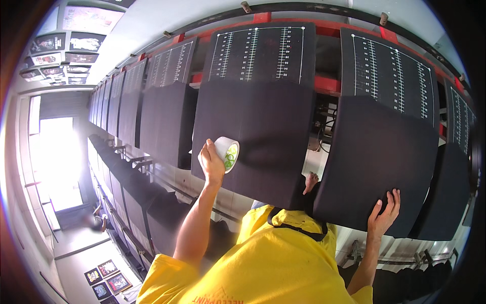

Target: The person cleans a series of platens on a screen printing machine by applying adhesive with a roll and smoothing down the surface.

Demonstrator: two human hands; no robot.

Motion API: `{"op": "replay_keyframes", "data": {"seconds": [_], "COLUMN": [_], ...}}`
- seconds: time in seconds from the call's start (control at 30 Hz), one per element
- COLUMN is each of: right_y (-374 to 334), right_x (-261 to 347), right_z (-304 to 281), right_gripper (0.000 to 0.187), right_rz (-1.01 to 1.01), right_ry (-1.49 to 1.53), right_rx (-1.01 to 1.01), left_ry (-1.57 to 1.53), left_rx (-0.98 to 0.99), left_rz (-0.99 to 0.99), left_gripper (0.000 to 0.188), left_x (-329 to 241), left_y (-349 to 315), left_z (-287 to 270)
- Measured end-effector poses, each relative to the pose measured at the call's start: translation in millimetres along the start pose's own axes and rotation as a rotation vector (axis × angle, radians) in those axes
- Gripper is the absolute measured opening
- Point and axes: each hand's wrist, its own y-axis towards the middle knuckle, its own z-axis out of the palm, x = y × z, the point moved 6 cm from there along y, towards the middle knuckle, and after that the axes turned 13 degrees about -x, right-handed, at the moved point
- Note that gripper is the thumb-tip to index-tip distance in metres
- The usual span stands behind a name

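Observation:
My left hand (210, 162) is closed around a white roll of tape (223, 145) with green showing inside its core. It is held over the left edge of a black cloth (253, 111) that covers the near part of a printing board (266, 55). White ruler marks run along the board's far part. To the right, my right hand (383, 217) rests with fingers apart on the near edge of another black cloth (379, 157). That cloth lies over a second marked board (390, 71). My palms are mostly hidden.
More covered boards (164, 116) continue in a row to the left, and another board (458, 116) stands at the right. A red frame (326, 83) runs behind them. Cables (328, 129) hang in the gap. Behind me is a second row (126, 192); a blurred person (96, 221) is far left.

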Motion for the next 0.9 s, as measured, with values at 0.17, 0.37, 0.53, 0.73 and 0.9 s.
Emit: {"op": "replay_keyframes", "data": {"seconds": [0.17,0.37,0.53,0.73,0.9], "right_y": [0.7,0.6,2.2,4.6,4.8], "right_x": [0.3,-1.5,-0.8,0.6,-1.1], "right_z": [1.1,2.6,2.6,3.7,4.2], "right_gripper": [0.037,0.036,0.034,0.034,0.034], "right_rz": [-0.001,-0.016,-0.018,-0.027,-0.007], "right_ry": [-0.019,-0.026,-0.019,-0.022,-0.026], "right_rx": [0.007,0.013,0.011,0.000,0.012], "left_ry": [-0.070,-0.099,-0.111,-0.115,-0.146], "left_rx": [0.103,0.096,0.083,0.133,0.118], "left_rz": [0.057,0.111,0.217,0.201,0.209], "left_gripper": [0.047,0.046,0.045,0.046,0.046], "left_x": [-52.1,-71.4,-84.3,-98.8,-114.0], "left_y": [27.8,45.4,61.6,81.7,99.1], "left_z": [19.4,42.6,63.5,85.5,103.4]}}
